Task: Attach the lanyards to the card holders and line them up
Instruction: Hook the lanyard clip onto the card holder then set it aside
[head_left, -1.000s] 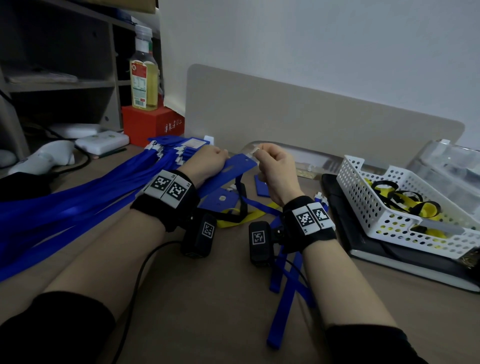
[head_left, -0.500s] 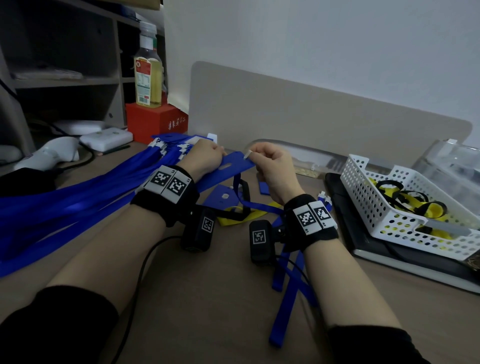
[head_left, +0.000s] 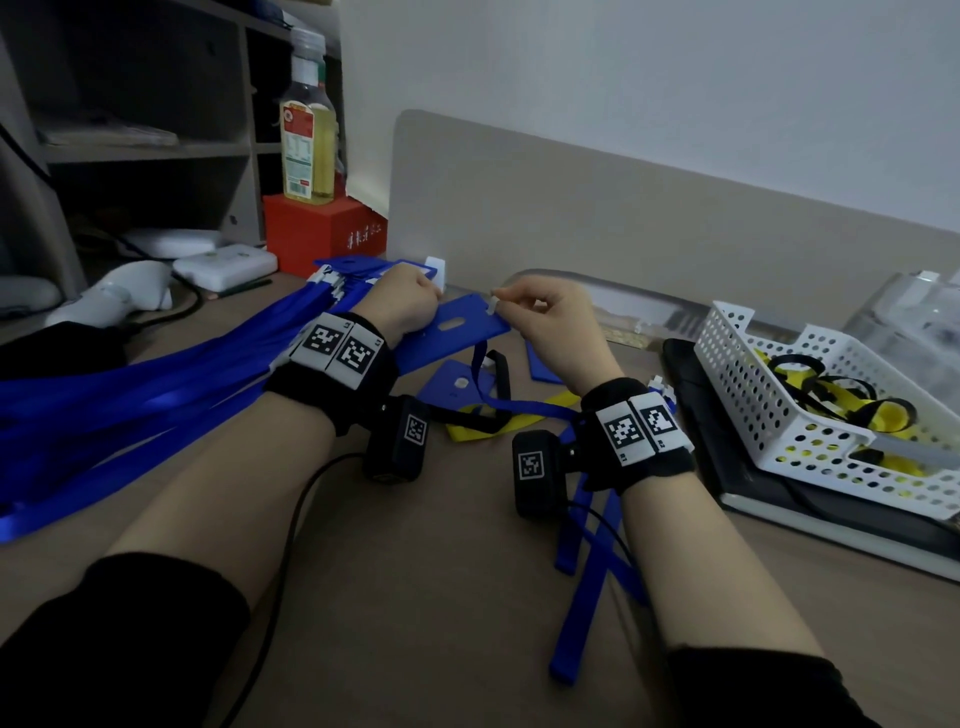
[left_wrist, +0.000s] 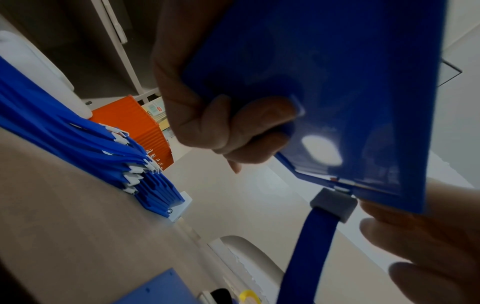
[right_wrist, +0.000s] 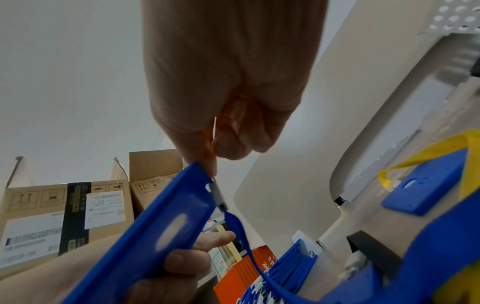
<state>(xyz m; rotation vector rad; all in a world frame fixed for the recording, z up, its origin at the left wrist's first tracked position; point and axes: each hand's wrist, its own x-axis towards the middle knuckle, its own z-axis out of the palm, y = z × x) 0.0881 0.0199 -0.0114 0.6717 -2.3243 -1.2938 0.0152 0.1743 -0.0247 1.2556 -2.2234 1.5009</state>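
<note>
Blue card holder (head_left: 457, 332): held above the counter (head_left: 415, 597), tilted, slot end toward the right; left hand (head_left: 408, 301) grips its left end with fingers curled round the edge. Right hand (head_left: 550, 317): thumb and forefinger pinch the small white clip (head_left: 492, 302) at the holder's top edge. Blue lanyard (head_left: 524, 408): strap hangs from that clip, runs under the right wrist and trails along the counter toward the person. Finished blue lanyards (head_left: 130, 395): fanned out flat at left, their holders stacked near the beige partition (head_left: 649, 223). Loose blue holder (head_left: 452, 387) and yellow strap (head_left: 519, 421): on the counter between the wrists. White perforated basket (head_left: 769, 415): at right, containing yellow-and-black lanyards. Bottle (head_left: 306, 124): upright on a red box (head_left: 322, 234).
</note>
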